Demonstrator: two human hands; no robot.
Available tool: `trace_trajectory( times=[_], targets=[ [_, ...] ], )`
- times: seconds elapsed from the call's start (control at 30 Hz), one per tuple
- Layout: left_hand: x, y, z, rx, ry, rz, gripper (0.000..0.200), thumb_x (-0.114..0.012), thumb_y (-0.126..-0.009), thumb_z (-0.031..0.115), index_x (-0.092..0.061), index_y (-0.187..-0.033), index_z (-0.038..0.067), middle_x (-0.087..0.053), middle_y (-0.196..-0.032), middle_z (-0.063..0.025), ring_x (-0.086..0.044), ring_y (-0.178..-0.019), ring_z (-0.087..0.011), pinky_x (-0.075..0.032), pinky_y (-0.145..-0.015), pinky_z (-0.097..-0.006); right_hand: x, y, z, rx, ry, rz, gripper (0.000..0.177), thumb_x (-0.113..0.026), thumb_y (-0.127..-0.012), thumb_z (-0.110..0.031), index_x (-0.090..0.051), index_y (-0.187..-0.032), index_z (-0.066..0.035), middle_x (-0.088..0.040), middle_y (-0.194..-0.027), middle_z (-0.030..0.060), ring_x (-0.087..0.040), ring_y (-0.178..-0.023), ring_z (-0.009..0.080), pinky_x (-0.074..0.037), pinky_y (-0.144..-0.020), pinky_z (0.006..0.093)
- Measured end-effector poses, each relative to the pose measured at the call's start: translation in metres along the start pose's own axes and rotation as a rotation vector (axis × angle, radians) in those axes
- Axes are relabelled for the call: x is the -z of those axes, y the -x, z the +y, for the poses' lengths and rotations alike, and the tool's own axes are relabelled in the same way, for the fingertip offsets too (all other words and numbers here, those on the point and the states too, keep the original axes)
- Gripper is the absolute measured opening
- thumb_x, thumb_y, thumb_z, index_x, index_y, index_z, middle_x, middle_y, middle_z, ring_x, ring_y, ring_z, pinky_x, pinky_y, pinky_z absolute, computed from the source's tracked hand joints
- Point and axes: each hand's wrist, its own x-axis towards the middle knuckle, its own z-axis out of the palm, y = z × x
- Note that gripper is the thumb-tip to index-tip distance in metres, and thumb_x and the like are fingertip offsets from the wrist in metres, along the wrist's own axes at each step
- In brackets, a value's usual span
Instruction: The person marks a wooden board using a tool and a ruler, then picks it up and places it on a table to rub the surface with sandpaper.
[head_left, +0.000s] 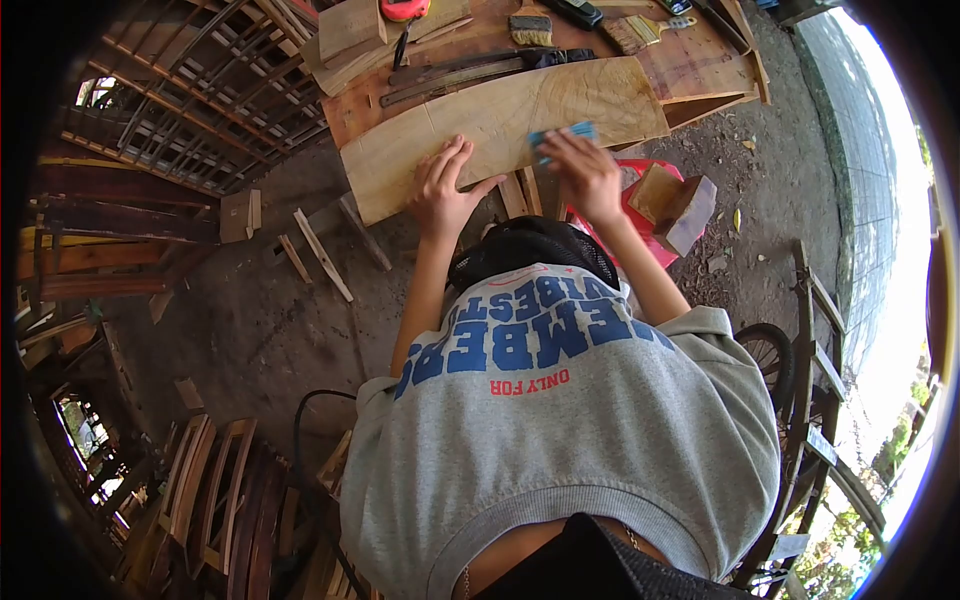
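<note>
A long, pale wooden board with dark grain marks lies across the front of the workbench. My left hand rests on the board's near edge, fingers stretched over its surface and thumb out to the side. Toward the right end, my right hand presses a blue piece of sandpaper against the wood; its fingers are slightly blurred and cover part of the sheet.
On the workbench behind the board are paintbrushes, a red tape measure, wood blocks and dark metal strips. A red plastic seat holding a wood block stands at right. Wood strips lie on the ground.
</note>
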Motion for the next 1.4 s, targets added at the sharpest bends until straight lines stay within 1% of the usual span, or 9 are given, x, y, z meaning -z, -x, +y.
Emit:
trace_trajectory(
  times=[0.1,0.3,0.57,0.77,0.83,1.03,1.17,1.3,1.4],
  targets=[
    [0.003,0.001,0.001,0.011,0.018,-0.013,0.055,-0.082,-0.068,0.050,-0.072,-0.101,0.008,-0.071,-0.109,-0.0023,-0.069,-0.098,-0.0205,-0.052,-0.088,-0.0358,-0.002,-0.003,-0.016,0.167,-0.059,-0.097,0.022,-0.071,-0.081,-0.015,-0.071,-0.103,-0.013,-0.069,-0.116,0.0031,-0.062,-0.116,0.0196,-0.050,-0.098,0.0367],
    [0.001,0.000,-0.001,0.019,0.027,-0.012,0.055,-0.082,-0.068,0.050,-0.072,-0.102,0.008,-0.071,-0.108,-0.0023,-0.069,-0.098,-0.0213,-0.052,-0.089,-0.0373,0.051,0.007,0.090,-0.192,0.201,0.132,0.020,-0.064,-0.085,-0.007,-0.073,-0.103,-0.010,-0.070,-0.115,0.0063,-0.062,-0.115,0.0245,-0.050,-0.095,0.0384],
    [-0.001,-0.001,-0.006,0.014,0.022,-0.008,0.054,-0.083,-0.066,0.048,-0.072,-0.103,0.011,-0.071,-0.110,-0.0014,-0.068,-0.099,-0.0223,-0.052,-0.089,-0.0370,-0.018,-0.012,-0.046,0.023,-0.090,-0.148,0.031,-0.066,-0.086,-0.018,-0.067,-0.117,-0.014,-0.064,-0.126,0.0059,-0.058,-0.121,0.0236,-0.046,-0.101,0.0384],
    [0.007,-0.003,0.006,0.111,0.009,-0.032,0.054,-0.083,-0.065,0.049,-0.072,-0.102,0.011,-0.071,-0.110,0.0000,-0.067,-0.100,-0.0204,-0.054,-0.088,-0.0355,0.045,-0.012,0.067,-0.282,0.290,0.000,0.036,-0.060,-0.092,-0.021,-0.062,-0.126,-0.010,-0.059,-0.133,0.0130,-0.054,-0.125,0.0317,-0.042,-0.104,0.0422],
    [0.006,-0.002,0.001,0.112,0.015,-0.016,0.054,-0.083,-0.066,0.047,-0.072,-0.104,0.011,-0.070,-0.113,0.0001,-0.067,-0.103,-0.0209,-0.053,-0.089,-0.0353,0.033,-0.015,0.053,-0.234,0.339,-0.034,0.039,-0.060,-0.092,-0.025,-0.060,-0.128,-0.010,-0.057,-0.135,0.0137,-0.053,-0.125,0.0320,-0.041,-0.105,0.0436],
    [0.009,0.000,0.005,0.159,0.051,-0.030,0.056,-0.085,-0.064,0.039,-0.070,-0.110,0.011,-0.069,-0.116,0.0003,-0.066,-0.104,-0.0224,-0.053,-0.090,-0.0359,-0.028,-0.046,-0.036,0.071,-0.071,-0.276,0.049,-0.058,-0.092,-0.043,-0.058,-0.132,-0.014,-0.056,-0.137,0.0101,-0.052,-0.128,0.0265,-0.040,-0.107,0.0417],
    [0.009,-0.003,0.010,0.227,0.049,-0.078,0.063,-0.087,-0.062,0.041,-0.069,-0.113,0.010,-0.068,-0.119,-0.0015,-0.065,-0.106,-0.0220,-0.052,-0.092,-0.0378,0.015,-0.054,0.023,0.053,-0.002,-0.357,0.047,-0.057,-0.092,-0.041,-0.057,-0.134,-0.019,-0.055,-0.139,0.0062,-0.050,-0.130,0.0257,-0.040,-0.109,0.0398],
    [0.011,-0.006,0.011,0.245,0.052,-0.079,0.066,-0.087,-0.058,0.042,-0.069,-0.113,0.009,-0.067,-0.120,-0.0032,-0.065,-0.108,-0.0232,-0.052,-0.092,-0.0365,0.068,-0.044,0.111,0.018,0.041,-0.346,0.042,-0.057,-0.094,-0.030,-0.059,-0.132,-0.014,-0.054,-0.139,0.0110,-0.050,-0.130,0.0302,-0.040,-0.107,0.0433],
    [0.013,-0.007,0.013,0.333,0.147,-0.125,0.064,-0.087,-0.058,0.041,-0.070,-0.113,0.012,-0.067,-0.121,0.0000,-0.064,-0.109,-0.0227,-0.051,-0.093,-0.0358,0.063,-0.047,0.094,0.110,0.008,-0.374,0.047,-0.057,-0.094,-0.036,-0.056,-0.134,-0.013,-0.054,-0.139,0.0112,-0.048,-0.131,0.0305,-0.039,-0.108,0.0427]
  ],
)
